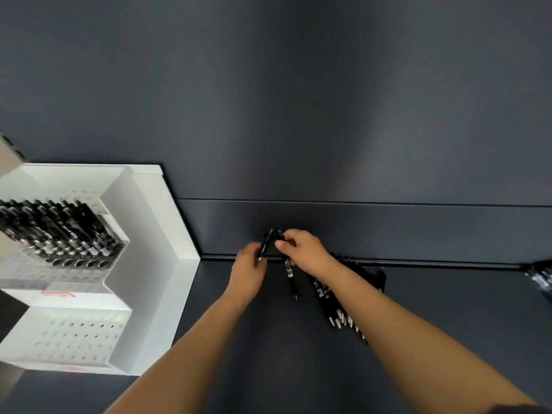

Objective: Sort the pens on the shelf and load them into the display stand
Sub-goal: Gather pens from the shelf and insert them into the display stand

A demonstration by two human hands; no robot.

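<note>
On the dark shelf [268, 339], my left hand [249, 271] grips a black pen [265, 242] whose top sticks up past the fingers. My right hand [304, 248] pinches a second black pen [289, 268] that points down toward me, its tip near the shelf. The two pens' upper ends almost meet near the shelf's back wall. A pile of several black pens [340, 303] with silver tips lies on the shelf, partly hidden under my right forearm. At the left stands the white display stand [155, 234], its upper tier holding a row of several black pens [59, 231].
The stand's lower tier [77, 336] shows rows of holes with nothing in them. More black pens [540, 276] lie blurred at the right edge. A dark back wall [328, 228] rises just behind my hands.
</note>
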